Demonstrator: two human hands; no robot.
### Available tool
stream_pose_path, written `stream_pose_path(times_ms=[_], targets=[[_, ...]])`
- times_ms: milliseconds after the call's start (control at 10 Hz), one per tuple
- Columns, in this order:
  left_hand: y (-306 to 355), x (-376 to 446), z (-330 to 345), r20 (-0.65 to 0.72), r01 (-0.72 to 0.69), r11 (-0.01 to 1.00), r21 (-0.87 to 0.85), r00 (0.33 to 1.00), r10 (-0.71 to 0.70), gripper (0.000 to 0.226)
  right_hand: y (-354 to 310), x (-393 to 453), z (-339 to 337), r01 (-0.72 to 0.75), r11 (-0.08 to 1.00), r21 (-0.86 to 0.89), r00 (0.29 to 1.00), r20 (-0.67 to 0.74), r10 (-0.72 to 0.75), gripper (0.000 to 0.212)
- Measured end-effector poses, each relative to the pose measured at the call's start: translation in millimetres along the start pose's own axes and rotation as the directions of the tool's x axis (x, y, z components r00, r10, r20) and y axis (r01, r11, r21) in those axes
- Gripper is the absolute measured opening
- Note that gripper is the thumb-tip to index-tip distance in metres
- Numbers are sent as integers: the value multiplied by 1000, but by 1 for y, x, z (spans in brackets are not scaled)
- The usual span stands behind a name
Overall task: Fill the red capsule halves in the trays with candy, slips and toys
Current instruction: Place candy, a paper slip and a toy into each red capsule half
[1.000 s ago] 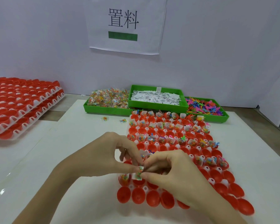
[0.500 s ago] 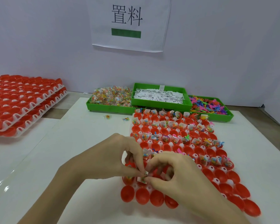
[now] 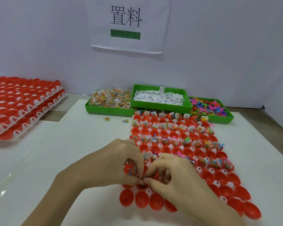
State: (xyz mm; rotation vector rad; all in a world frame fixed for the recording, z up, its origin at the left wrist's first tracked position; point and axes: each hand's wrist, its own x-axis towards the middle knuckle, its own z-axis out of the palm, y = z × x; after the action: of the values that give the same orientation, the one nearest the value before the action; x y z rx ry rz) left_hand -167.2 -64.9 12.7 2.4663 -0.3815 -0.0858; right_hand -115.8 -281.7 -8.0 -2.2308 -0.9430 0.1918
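Tray [image 3: 194, 149] lengthwise, away from hands [image 3: 114, 165].

Several cups of the white tray [image 3: 198, 168] are covered by the left hand [image 3: 114, 163] and the right hand [image 3: 175, 176]. What is pinched between the fingertips [image 3: 143, 181] cannot be told; only a tiny edge is seen. The stacked trays [image 3: 20, 108] are cut off by the left edge, both forearms by the bottom edge. The print on the slips [image 3: 158, 97] is too small to be read. The nearest red capsule halves [image 3: 250, 211] are blurred.
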Motion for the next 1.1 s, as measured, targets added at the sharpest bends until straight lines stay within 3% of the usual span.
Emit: stream_pose_path(times_ms=[100,200,300,400,500,600,700,800,900,1000,1100], targets=[[6,0,-3,11,-87,992,-88,996,89,6,2,1,4,21,1000,19,999,-37,-20,16],[6,2,-1,-2,-37,999,-16,999,37,9,3,2,6,33,999,20,999,-44,-32,18],[-1,0,8,-111,146,979,140,985,-131,41,4,2,3,42,999,26,999,-28,-42,16],[1,2,2,-35,18,997,76,999,-16,25,3,1,-3,31,997,69,1000,2,-32,10],[-1,4,-12,-25,-76,990,-118,997,73,13,1,0,-9,7,990,141,1000,-22,-4,6],[-10,9,-16,-233,-63,966,-253,972,2,19,1,1,-16,-2,987,163,997,-77,15,9],[-24,26,-13,-514,12,954,-301,840,-172,13,2,3,-23,-8,982,187,992,-122,31,15],[-33,49,-11,-649,116,983,-144,738,-183,9,5,4,-26,-19,982,187,987,-152,48,16],[-35,77,-20,-599,130,988,84,799,-54,13,7,4,-26,-3,979,203,985,-169,38,17],[-37,106,-26,-432,122,957,263,902,4,27,6,7,-28,15,955,296,975,-215,52,16],[-41,121,-17,-439,139,931,339,898,26,23,7,16,-39,22,955,296,964,-259,58,17]])
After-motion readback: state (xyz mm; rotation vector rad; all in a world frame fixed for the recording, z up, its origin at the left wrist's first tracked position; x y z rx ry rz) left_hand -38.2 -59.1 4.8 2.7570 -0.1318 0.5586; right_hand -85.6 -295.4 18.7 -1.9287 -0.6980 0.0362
